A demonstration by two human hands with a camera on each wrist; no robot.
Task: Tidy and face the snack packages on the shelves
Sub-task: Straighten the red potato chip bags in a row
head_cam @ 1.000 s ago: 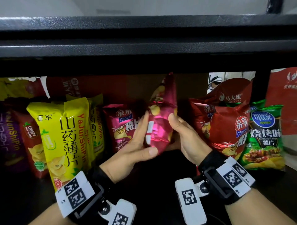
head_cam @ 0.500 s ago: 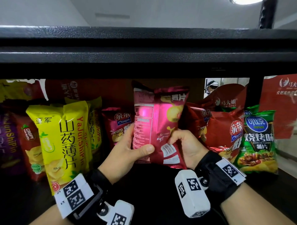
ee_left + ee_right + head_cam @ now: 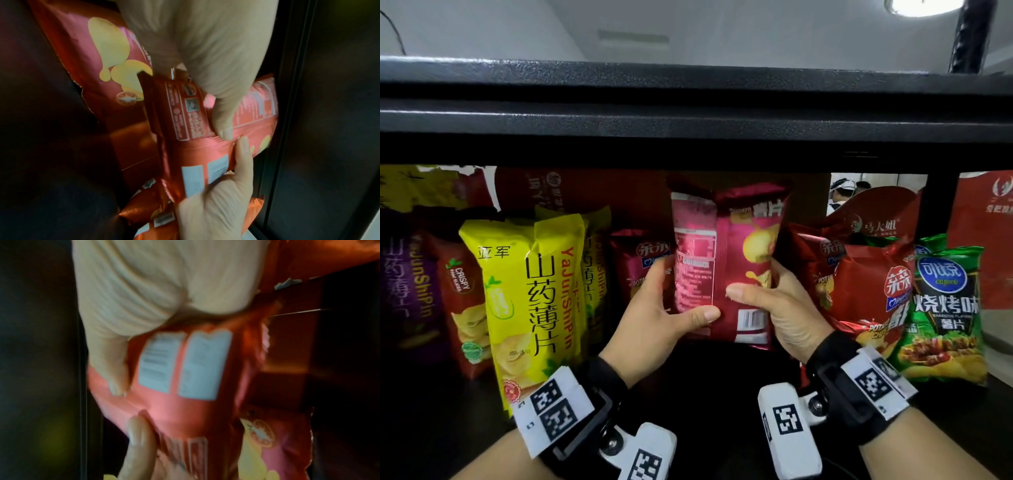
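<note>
Magenta chip bag (image 3: 726,274) upright between left hand (image 3: 654,322) and right hand (image 3: 787,308), both grips clasping it, back panel facing camera.

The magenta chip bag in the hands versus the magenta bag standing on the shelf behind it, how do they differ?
The held magenta bag shows its back panel of small print and a barcode; the shelf magenta bag shows its front logo. The held bag is gripped by the left hand and the right hand; the shelf bag stands untouched further back. Both look like the same foil chip package.

Dim shelf, blurred wrist views
</note>
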